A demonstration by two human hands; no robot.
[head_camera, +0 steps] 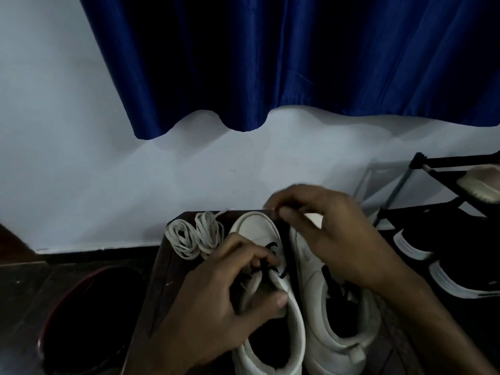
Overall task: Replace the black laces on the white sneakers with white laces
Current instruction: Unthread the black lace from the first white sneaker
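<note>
unlacing step, entry one: black lace (289, 247) being drawn out of the left sneaker (258, 228), with several crossings left near the tongue.

item, left hand (216, 290): reaches in from the near edge of the table (162, 266), palm down, fingers curled tight over the tongue and eyelet rows, thumb pressed on the inner collar. it grips and pins the shoe.

item, right hand (332, 234): raised over the toes near the far edge, wrist bent, thumb and forefinger pinching the free run of lace, other fingers loosely folded. blur hides the exact fingertip contact.

item, right sneaker (307, 255): just beside the left one, touching along the side, black lace in place.

item, white laces (194, 235): two coiled bundles at the far left corner, untouched.

handling note: judged best to pull one crossing at a time, along the line of the eyelet, while the shoe is held down; a sideways yank could drag the pair toward the far edge.

also present: blue curtain (270, 63); shoe rack (422, 169) to the right.
</note>
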